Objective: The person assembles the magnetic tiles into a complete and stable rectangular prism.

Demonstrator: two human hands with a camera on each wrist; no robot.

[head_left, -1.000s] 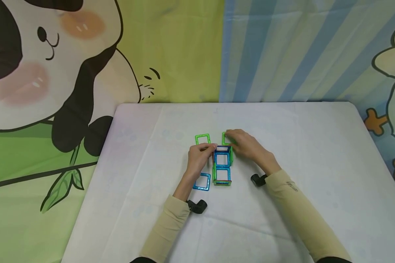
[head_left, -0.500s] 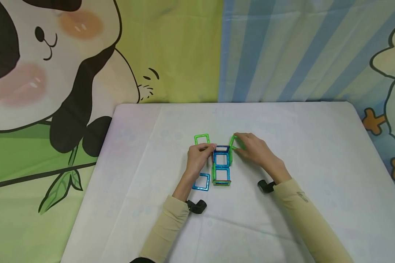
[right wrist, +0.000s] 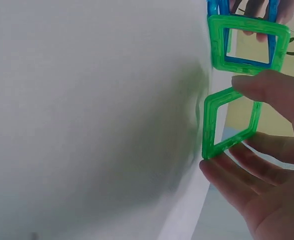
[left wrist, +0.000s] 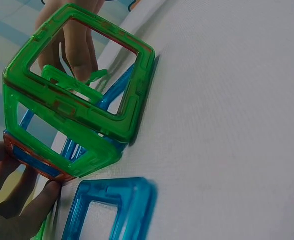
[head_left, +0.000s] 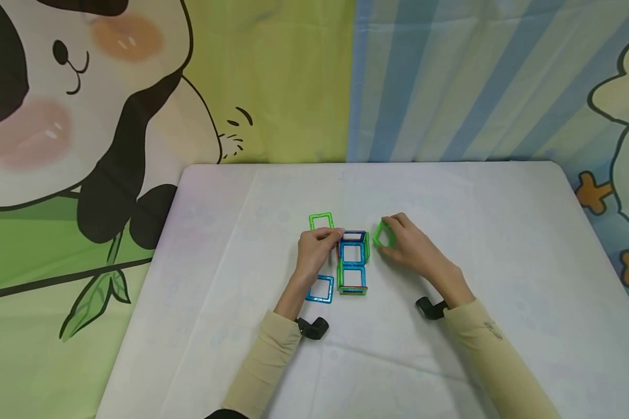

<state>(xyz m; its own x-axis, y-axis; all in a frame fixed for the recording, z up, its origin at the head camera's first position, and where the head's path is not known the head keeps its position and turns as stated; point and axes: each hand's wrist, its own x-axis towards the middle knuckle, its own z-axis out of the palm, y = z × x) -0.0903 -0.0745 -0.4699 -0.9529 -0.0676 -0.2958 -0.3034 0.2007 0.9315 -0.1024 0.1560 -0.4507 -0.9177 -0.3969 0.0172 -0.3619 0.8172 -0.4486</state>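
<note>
A white table (head_left: 503,233) was backed by a printed backdrop (head_left: 304,81), on which a panda (head_left: 99,116) and blue stripes (head_left: 400,81) were shown.

No words or numbers can be read. A small dark mark (head_left: 493,330) stands on the right sleeve (head_left: 503,364) near the cuff, too small to make out as letters or a logo.

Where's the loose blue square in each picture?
Head: the loose blue square lies just below the middle, left of the joined squares.
Left wrist: at the bottom, partly cut off.
Right wrist: not in it.
Shared landmark: the right hand, in all three.
</note>
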